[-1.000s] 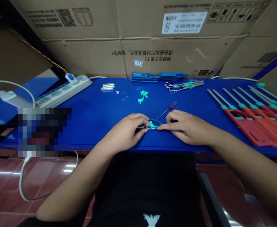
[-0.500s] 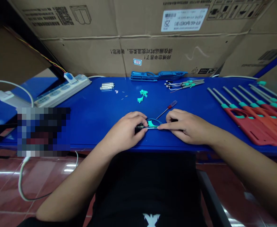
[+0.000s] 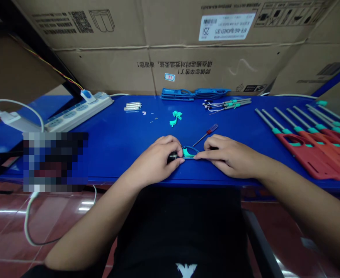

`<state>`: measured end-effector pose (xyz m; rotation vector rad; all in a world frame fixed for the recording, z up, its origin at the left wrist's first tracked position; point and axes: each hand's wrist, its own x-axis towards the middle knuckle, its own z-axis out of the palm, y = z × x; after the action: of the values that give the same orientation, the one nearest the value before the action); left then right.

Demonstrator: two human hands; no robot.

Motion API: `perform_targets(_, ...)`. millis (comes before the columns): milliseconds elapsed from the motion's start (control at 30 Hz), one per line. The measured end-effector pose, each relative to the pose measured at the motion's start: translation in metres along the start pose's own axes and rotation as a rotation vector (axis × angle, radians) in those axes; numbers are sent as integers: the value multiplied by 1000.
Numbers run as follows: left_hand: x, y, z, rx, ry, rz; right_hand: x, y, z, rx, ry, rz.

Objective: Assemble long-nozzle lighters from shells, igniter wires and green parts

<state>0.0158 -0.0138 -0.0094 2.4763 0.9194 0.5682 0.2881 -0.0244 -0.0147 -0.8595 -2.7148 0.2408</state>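
The step in hand is judged to be the seating of small parts in a blue shell (image 3: 191,157), which lies on the worktop (image 3: 112,143) between the hands. The left hand (image 3: 154,160) is nearly closed, thumb and forefinger pinched about the shell's left end, where a dark part (image 3: 172,156) shows beneath the fingers. A green insert (image 3: 185,152) sits within the shell. The right hand (image 3: 233,156) is loosely curled, one fingertip touching the shell's right end; whether it grips or merely presses, I cannot tell. The next move appears to call for steady fingertip pressure with the shell held firm. Count, left to right: one power strip (image 3: 77,112); two or three clear tubes (image 3: 133,107), side by side; one small pale cluster (image 3: 144,113); about three thin pins (image 3: 156,118), loose; one heap of green pieces (image 3: 175,117), number not determinable; two stacks of spare blue shells (image 3: 177,94), layers not countable; one screwdriver (image 3: 212,129), near the right hand; about three wired rods (image 3: 236,103), bundled; and red and orange handles (image 3: 303,154), overlapping, at least six by their metal rods.
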Motion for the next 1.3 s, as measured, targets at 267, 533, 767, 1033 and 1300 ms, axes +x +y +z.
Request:
perform_targets(267, 0, 2, -1, 12, 17, 18, -1, 1, 0, -45, 3, -32)
perform_targets(533, -3, 1, -1, 11, 14, 33, 2, -10, -3, -199, 24, -74)
perform_targets(767, -12, 2, -13, 37, -4, 74, 8, -33, 1, -225, 75, 37)
perform_targets(1033, -20, -11, -16, -51, 166, -36, 9, -32, 4, -143, 127, 71)
perform_targets(1300, -18, -18, -10, -46, 122, -67, 16, -36, 0, -152, 134, 87)
